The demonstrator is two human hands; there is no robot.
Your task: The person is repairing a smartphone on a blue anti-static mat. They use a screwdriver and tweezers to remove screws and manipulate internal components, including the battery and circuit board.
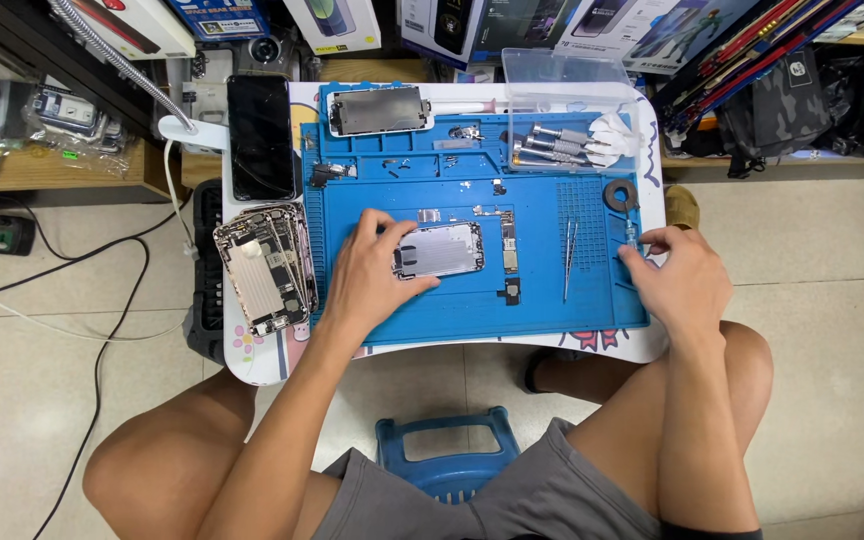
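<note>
Two hands: phone housing (439,249), screwdriver (632,236).

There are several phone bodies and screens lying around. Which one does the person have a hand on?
The silver phone shell in the middle of the blue mat, under the left hand. The stacked shells and black phone lie untouched to its left.

Retail boxes are standing in a row along the top edge. A white box with a red phone picture (137,25) is sitting at the left, a blue-labelled box (217,17) beside it, then a white phone box (334,22). Dark phone boxes (472,25) and a white box with a phone picture (652,30) are lying to the right. A dark phone screen (260,137) is lying face up on the desk's left, and a white-framed display panel (377,110) is resting above the blue mat.
</note>
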